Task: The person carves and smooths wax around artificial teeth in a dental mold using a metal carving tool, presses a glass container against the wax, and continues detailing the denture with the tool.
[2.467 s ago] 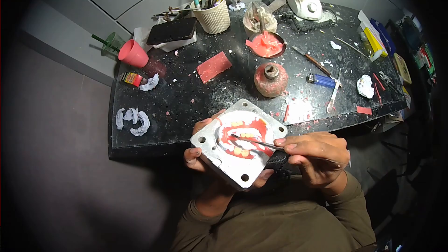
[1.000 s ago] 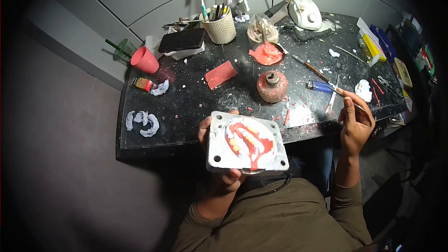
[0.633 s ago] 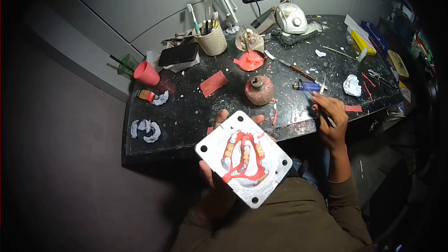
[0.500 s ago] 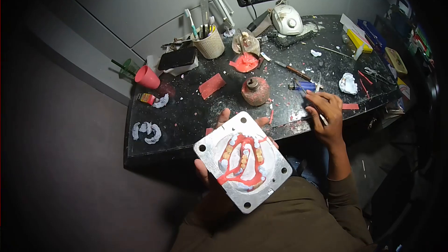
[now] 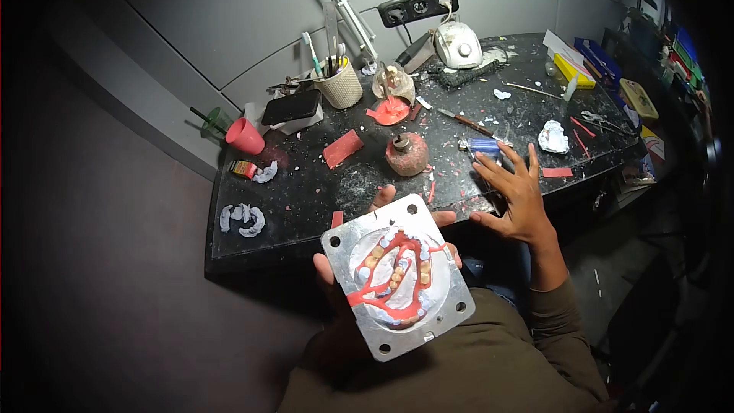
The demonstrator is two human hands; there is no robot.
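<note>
Desk (image 5: 302, 203) surrounds a speckled burner (image 5: 407, 156). Nearer the person than the burner, a square metal mould (image 5: 381, 330) is gripped by the left hand (image 5: 324, 268). Right of the burner are the right hand (image 5: 518, 200), fingers spread, and a blue lighter (image 5: 482, 145).

Mould (image 5: 403, 279) before pot (image 5: 409, 156) on tbl (image 5: 294, 210); lighter (image 5: 480, 145) R of pot.
</note>
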